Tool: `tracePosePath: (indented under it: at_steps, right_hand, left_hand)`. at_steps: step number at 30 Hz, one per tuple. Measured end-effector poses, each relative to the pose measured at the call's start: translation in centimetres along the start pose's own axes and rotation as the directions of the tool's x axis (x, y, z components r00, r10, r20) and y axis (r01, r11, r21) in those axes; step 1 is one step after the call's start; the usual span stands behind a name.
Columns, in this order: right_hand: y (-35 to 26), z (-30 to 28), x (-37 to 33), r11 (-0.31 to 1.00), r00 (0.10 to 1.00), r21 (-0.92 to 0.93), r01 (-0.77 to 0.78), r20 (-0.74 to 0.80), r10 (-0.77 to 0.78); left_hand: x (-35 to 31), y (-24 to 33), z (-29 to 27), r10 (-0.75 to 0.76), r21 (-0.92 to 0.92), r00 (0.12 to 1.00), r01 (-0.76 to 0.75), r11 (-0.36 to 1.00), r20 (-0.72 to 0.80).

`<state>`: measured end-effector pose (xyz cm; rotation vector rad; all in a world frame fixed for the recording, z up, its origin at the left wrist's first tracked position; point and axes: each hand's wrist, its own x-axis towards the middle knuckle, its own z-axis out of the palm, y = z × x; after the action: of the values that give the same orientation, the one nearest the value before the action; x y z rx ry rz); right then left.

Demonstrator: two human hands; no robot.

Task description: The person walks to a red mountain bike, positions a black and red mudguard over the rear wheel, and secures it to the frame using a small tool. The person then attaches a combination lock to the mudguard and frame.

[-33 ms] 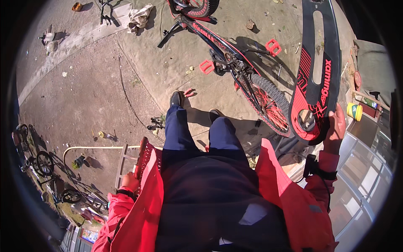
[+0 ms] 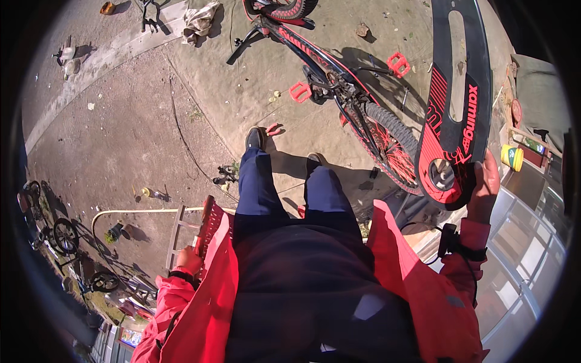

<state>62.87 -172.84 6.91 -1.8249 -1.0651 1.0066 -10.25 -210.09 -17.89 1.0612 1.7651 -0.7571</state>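
We see the right hand (image 2: 486,186) at 3 o'clock, fingers wrapped around the lower edge of a long black-and-red chain guard (image 2: 458,100) held upright. Left hand (image 2: 189,260) at 8 o'clock, closed on a red crate (image 2: 213,225). Red-and-black bicycle (image 2: 357,103) lies at 1 o'clock.

Left hand (image 2: 189,260) partly hidden behind jacket (image 2: 212,284); chain guard (image 2: 460,103) top cut off.

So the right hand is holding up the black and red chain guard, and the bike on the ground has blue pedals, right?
Not quite. The head view shows the bike's pedals are red, not blue. The rest holds: the right hand holds up the black and red chain guard.
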Motion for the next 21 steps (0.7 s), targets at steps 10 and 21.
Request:
tracePosePath:
  at_steps: [10, 21]
  right_hand:
    - [6.1, 10.7, -2.5, 0.887, 0.850, -0.462, 0.022, 0.476, 0.226]
    - [16.5, 13.6, 0.2, 0.925, 0.723, -0.379, 0.018, 0.644, 0.250]
  left_hand:
    - [4.6, 4.0, 4.7, 0.086, 0.005, 0.942, -0.092, 0.996, 0.325]
    - [14.7, 15.5, 7.6, 0.033, 0.003, 0.949, -0.036, 0.999, 0.314]
